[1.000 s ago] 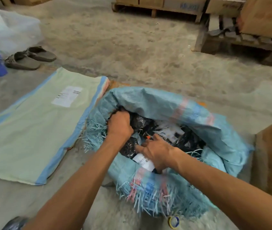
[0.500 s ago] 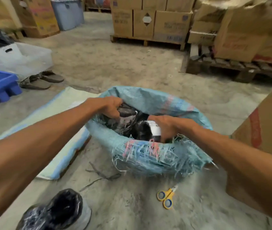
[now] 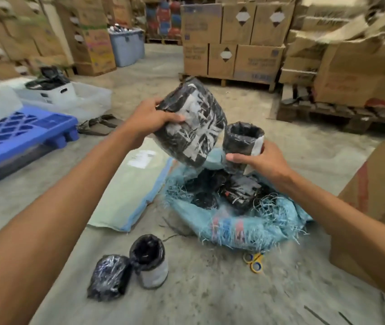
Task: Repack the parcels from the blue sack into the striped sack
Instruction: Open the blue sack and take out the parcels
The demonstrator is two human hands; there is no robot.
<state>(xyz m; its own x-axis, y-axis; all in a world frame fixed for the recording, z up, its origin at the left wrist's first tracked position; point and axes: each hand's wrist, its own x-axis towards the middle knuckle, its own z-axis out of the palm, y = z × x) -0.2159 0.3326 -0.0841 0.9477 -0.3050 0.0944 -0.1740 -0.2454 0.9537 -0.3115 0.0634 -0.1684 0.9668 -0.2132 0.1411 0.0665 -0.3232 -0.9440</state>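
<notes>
The blue sack (image 3: 238,225) lies open on the concrete floor with several black wrapped parcels (image 3: 231,191) inside. My left hand (image 3: 150,119) grips a large black parcel (image 3: 191,123) lifted above the sack. My right hand (image 3: 260,159) holds a smaller round black parcel (image 3: 242,139) with a white label, also raised over the sack. The striped sack (image 3: 128,195), pale green with blue edge stripes, lies flat on the floor left of the blue sack. Two more black parcels (image 3: 128,269) stand on the floor in front.
Yellow scissors (image 3: 255,261) lie by the blue sack's near edge. A blue plastic pallet (image 3: 20,134) and sandals (image 3: 100,125) are to the left. A cardboard box (image 3: 374,207) stands close on the right. Stacked cartons on wooden pallets (image 3: 233,50) fill the back.
Both hands have come up out of the blue sack, each lifting a black parcel. My view has tilted up and back, showing more of the floor and the two parcels in front.
</notes>
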